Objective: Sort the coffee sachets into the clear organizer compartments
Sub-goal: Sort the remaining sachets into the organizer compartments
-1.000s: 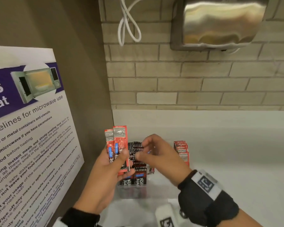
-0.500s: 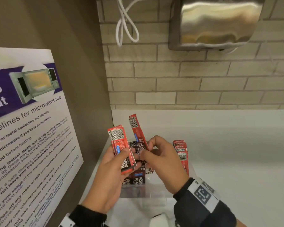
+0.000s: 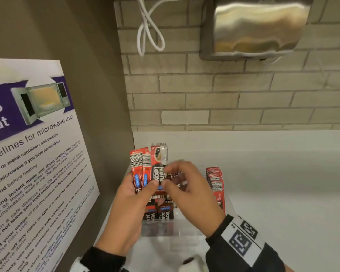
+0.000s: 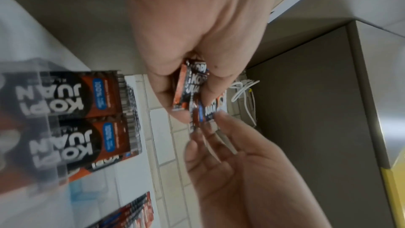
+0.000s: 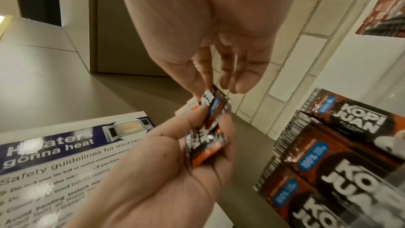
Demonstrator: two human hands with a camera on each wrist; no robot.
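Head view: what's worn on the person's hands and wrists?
Both hands are bare. The right wrist wears a black cuff with a white band printed with square black-and-white fiducial markers. The left wrist shows a black cuff with a white edge at the frame bottom; any markers there are hidden.

1. Three red-and-black coffee sachets (image 3: 145, 169) are held upright, fanned, above the organizer.
2. The clear organizer (image 3: 177, 226) holds black sachets (image 3: 161, 212) at its left and red sachets (image 3: 216, 183) at its right.

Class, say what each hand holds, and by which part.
The left hand grips a fan of coffee sachets by their lower halves. The right hand pinches the front sachet at its middle.
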